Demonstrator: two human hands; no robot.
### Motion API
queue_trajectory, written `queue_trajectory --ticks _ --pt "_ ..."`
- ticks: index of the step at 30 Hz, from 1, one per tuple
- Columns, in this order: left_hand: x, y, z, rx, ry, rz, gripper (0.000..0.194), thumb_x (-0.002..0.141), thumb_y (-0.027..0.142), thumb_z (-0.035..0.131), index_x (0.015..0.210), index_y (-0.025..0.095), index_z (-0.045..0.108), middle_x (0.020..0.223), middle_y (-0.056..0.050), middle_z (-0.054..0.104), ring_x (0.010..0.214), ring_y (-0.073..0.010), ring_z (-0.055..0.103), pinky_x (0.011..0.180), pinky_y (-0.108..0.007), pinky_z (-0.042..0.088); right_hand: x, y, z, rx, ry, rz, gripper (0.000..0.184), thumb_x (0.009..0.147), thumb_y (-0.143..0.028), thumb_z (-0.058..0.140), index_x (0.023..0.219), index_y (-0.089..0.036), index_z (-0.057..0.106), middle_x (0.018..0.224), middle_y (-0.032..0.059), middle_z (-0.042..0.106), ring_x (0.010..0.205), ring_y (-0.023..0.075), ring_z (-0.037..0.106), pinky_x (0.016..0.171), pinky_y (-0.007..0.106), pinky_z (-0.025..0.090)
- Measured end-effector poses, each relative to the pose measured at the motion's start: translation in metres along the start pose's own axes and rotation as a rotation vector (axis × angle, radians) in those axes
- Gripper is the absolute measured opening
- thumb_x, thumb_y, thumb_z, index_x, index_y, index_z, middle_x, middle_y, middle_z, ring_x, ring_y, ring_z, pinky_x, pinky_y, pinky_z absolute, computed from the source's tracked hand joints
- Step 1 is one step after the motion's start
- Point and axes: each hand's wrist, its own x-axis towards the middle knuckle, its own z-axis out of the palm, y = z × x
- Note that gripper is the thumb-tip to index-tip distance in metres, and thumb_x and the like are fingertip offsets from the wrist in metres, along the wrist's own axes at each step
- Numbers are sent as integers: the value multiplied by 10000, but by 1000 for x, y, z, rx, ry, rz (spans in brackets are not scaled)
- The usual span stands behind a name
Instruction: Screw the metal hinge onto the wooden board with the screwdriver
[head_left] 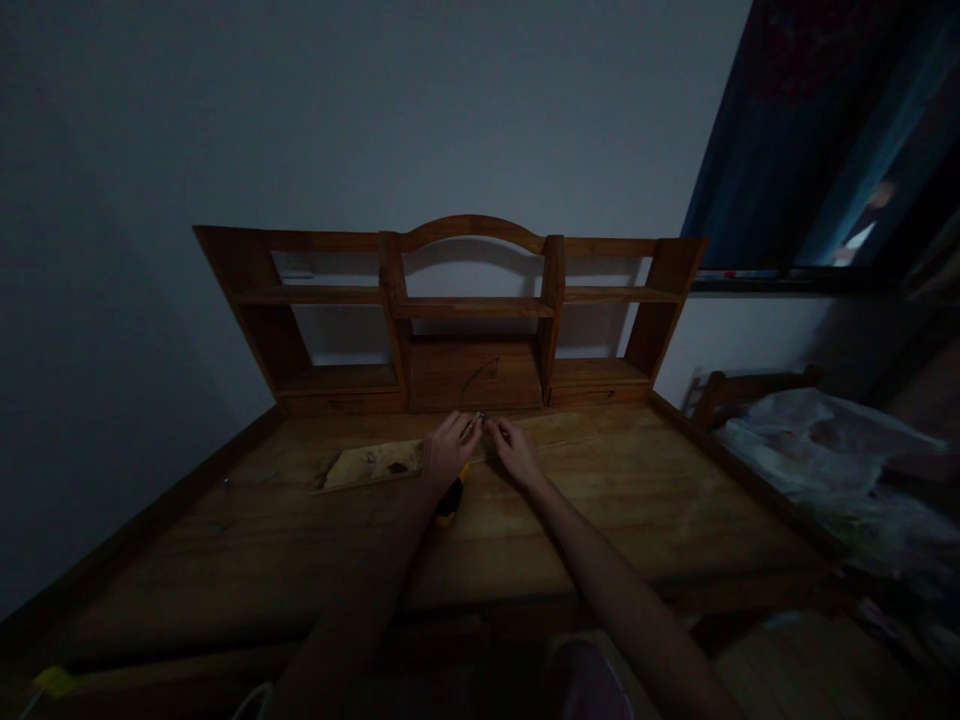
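Note:
Over the middle of the wooden desk (600,510), my left hand (448,445) and my right hand (514,452) meet almost fingertip to fingertip. Both are closed in a pinch around a small dark piece (482,416), too small and dim to name. Beneath my left wrist lies a yellow and black tool handle (449,502), perhaps a screwdriver's; its far end is hidden by the hand. A pale, thin wooden board (367,466) with dark marks extends left from behind my left hand.
A wooden shelf unit (471,308) stands along the desk's back edge against the wall. One small upright metal piece (226,484) is on the desk's left side. To the right, plastic bags (817,430) are piled beside the raised desk edge, below a dark curtain (780,150).

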Motion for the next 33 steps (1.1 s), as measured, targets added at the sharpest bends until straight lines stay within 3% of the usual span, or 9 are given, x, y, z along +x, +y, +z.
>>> queue_trajectory --ticks 9,16,21,26,33 --pt "0 0 -1 2 -11 12 178 960 321 516 979 208 652 909 -43 665 832 -144 632 748 -230 464 -1 -3 2 24 7 1 355 977 -494 391 930 -220 611 859 20 658 778 172 601 757 280 452" --pt "0 2 -4 20 -33 -12 191 961 332 505 926 202 640 870 -43 639 792 -141 617 719 -230 459 -1 -2 2 23 35 6 301 927 -512 493 977 -223 562 861 25 633 779 182 591 735 285 460" --pt "1 4 -5 23 -25 5 198 961 333 504 912 202 645 851 -45 637 780 -144 613 705 -233 456 0 -1 3 24 1 8 366 964 -506 397 913 -218 617 861 35 657 795 189 606 749 296 461" --pt "0 3 -4 2 -26 8 187 963 319 503 947 204 650 877 -46 648 794 -141 622 726 -232 466 -1 -1 3 27 12 14 326 933 -517 474 940 -217 601 856 30 658 770 184 605 723 285 461" --pt "0 4 -4 11 -18 14 182 963 324 516 951 206 654 882 -50 655 807 -148 632 727 -238 473 0 1 4 45 5 9 352 955 -502 425 900 -211 616 861 28 663 797 179 608 753 286 457"
